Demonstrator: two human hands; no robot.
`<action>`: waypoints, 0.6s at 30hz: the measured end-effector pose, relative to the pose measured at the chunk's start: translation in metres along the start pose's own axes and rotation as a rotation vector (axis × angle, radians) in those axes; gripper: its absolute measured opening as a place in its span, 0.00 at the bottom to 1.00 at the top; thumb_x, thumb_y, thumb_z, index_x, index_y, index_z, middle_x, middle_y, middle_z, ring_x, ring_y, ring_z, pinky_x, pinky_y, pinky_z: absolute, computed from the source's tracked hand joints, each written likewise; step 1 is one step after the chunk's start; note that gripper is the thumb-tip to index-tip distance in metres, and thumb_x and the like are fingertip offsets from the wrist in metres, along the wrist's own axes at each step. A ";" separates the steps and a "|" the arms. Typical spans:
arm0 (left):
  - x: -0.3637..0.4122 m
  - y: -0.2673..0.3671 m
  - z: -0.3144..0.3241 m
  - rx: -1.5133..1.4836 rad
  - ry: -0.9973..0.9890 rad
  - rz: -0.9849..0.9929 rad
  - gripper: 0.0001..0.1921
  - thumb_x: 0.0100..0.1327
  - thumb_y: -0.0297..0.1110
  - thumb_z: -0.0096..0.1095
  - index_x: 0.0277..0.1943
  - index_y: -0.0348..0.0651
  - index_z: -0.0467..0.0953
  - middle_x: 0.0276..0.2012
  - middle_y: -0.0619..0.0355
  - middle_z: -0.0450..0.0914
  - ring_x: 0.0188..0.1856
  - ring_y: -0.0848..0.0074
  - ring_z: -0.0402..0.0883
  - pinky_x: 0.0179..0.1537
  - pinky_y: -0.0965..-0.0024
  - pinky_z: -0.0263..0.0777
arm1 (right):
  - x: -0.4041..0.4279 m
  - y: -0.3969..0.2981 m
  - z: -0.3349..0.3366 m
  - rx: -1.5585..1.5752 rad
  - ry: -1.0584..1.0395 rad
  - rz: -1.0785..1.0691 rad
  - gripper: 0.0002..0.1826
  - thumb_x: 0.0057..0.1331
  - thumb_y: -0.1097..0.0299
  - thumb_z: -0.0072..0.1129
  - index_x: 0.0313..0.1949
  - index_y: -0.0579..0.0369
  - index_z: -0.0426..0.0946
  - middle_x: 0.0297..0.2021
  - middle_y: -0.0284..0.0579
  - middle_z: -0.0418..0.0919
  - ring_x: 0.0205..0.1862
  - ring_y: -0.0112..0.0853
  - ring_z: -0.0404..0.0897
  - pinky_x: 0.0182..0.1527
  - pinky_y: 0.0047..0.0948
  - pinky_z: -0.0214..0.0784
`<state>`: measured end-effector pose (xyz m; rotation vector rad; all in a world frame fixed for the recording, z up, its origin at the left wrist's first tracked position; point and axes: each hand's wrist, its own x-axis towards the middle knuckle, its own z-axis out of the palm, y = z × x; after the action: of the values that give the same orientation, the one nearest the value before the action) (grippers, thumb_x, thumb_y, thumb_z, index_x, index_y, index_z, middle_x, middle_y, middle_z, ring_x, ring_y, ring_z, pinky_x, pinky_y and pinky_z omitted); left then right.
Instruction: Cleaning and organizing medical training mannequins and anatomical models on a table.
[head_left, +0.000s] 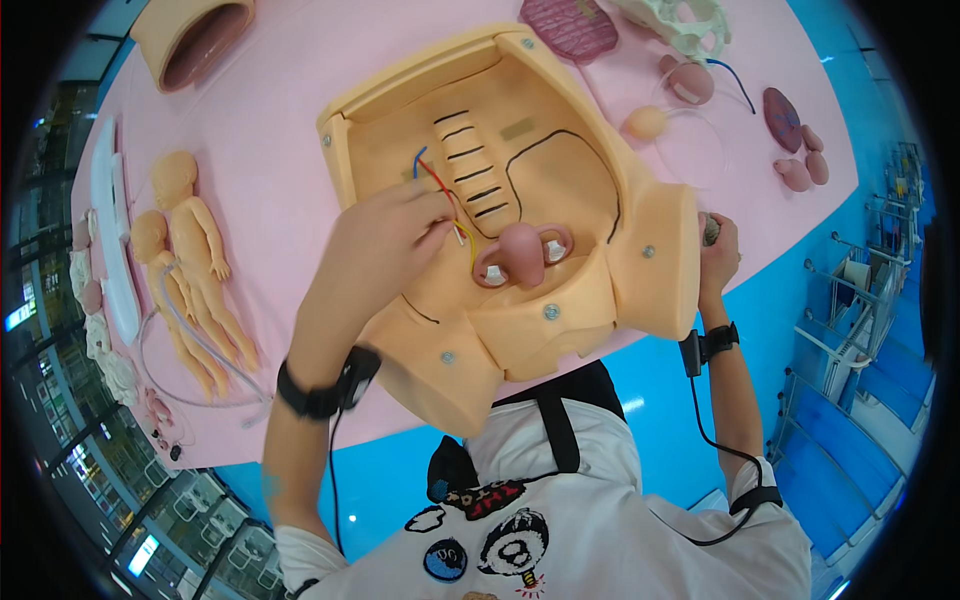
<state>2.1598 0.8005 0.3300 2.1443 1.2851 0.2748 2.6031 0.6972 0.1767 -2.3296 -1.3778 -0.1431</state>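
Note:
An open pelvic training mannequin (551, 169) of beige plastic lies before me, with black lines drawn inside. My left hand (397, 240) is over its left inner side, fingers closed around a bundle of blue, red, yellow and white tubes (442, 184). Just right of those fingers, a pink uterus model (523, 251) with white patches at both sides sits at the bottom of the cavity. My right hand (718, 251) is beside the mannequin's right thigh stump, curled around a small greyish object (710, 229) that is partly hidden.
Two baby dolls (191, 247) and a looped clear tube lie at the left. A hollow beige torso part (172, 45) stands at upper left. A pelvis bone model (694, 26), a placenta model (570, 26), a yellowish bulb (646, 122) and several organ models (784, 120) lie at upper right.

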 end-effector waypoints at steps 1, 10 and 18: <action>0.014 -0.008 0.008 0.172 -0.128 0.086 0.07 0.58 0.25 0.67 0.40 0.39 0.82 0.40 0.54 0.82 0.43 0.64 0.82 0.45 0.64 0.75 | 0.000 -0.002 0.001 0.014 -0.001 -0.013 0.14 0.67 0.55 0.63 0.44 0.50 0.80 0.42 0.40 0.82 0.41 0.40 0.83 0.41 0.40 0.75; 0.047 -0.042 0.038 0.660 -0.374 0.263 0.05 0.54 0.29 0.68 0.34 0.49 0.85 0.38 0.59 0.82 0.47 0.66 0.81 0.48 0.61 0.74 | 0.000 -0.003 -0.003 0.064 0.061 -0.030 0.14 0.66 0.56 0.62 0.44 0.51 0.79 0.40 0.42 0.82 0.41 0.41 0.82 0.41 0.42 0.74; 0.037 -0.044 0.045 0.603 -0.468 0.217 0.05 0.55 0.31 0.68 0.35 0.47 0.85 0.40 0.57 0.83 0.49 0.65 0.81 0.51 0.61 0.74 | 0.000 0.000 -0.003 0.076 0.083 -0.029 0.13 0.66 0.58 0.62 0.43 0.52 0.79 0.40 0.42 0.81 0.41 0.42 0.81 0.41 0.43 0.73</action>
<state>2.1676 0.8292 0.2632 2.6310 0.9300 -0.5733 2.6031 0.6963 0.1793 -2.2172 -1.3535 -0.1907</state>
